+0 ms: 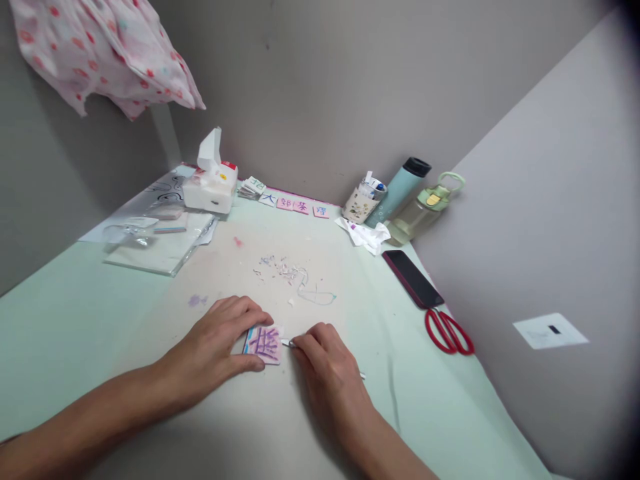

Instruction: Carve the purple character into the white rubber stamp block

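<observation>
A small square carving block [265,345] lies on the work surface, pink on top with a purple character drawn on it and blue along its left edge. My left hand [220,343] grips it from the left, fingers along the far edge and thumb along the near one. My right hand [327,367] is closed around a slim craft knife [287,343]. The knife's metal tip points left at the block's right edge; its pale rear end shows past my hand. Most of the handle is hidden. Beyond my hands lie scattered shavings [287,270] and a thin curled strip [320,297].
Several character tiles [301,206] line the back edge beside a tissue pack [213,187]. Plastic-wrapped sheets [150,257] lie at left. At right are a pen cup [360,203], blue tumbler [399,192], green bottle [415,213], crumpled tissue [367,235], phone [414,279] and red-handled scissors [449,333].
</observation>
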{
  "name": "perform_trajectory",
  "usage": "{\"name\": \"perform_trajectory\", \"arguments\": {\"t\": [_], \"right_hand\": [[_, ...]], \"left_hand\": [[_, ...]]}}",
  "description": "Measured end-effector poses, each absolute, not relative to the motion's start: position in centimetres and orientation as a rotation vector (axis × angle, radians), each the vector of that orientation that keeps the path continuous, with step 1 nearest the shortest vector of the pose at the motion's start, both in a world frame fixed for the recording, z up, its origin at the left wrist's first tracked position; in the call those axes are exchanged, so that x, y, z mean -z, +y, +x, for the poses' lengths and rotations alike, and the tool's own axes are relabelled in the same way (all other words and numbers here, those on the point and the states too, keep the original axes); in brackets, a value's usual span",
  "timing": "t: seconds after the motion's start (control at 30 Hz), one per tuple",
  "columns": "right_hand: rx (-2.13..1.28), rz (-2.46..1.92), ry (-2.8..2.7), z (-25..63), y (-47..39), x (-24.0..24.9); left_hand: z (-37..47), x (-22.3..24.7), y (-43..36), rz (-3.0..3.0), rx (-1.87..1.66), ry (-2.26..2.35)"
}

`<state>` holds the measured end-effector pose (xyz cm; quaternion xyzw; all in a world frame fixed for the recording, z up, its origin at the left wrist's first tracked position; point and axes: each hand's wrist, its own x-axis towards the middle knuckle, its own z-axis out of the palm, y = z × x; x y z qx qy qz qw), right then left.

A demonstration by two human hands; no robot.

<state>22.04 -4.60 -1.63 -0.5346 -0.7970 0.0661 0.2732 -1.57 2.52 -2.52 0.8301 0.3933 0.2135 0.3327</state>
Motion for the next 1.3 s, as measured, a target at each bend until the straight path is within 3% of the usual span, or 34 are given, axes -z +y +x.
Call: {"name": "perform_trajectory", "arguments": {"t": [1.3], "right_hand": [[-0.055,-1.444,-2.202,21.61,-4.22,1.62]], "left_hand": [[-0.78,2.61,2.12,2.191,-0.619,1.116]]}}
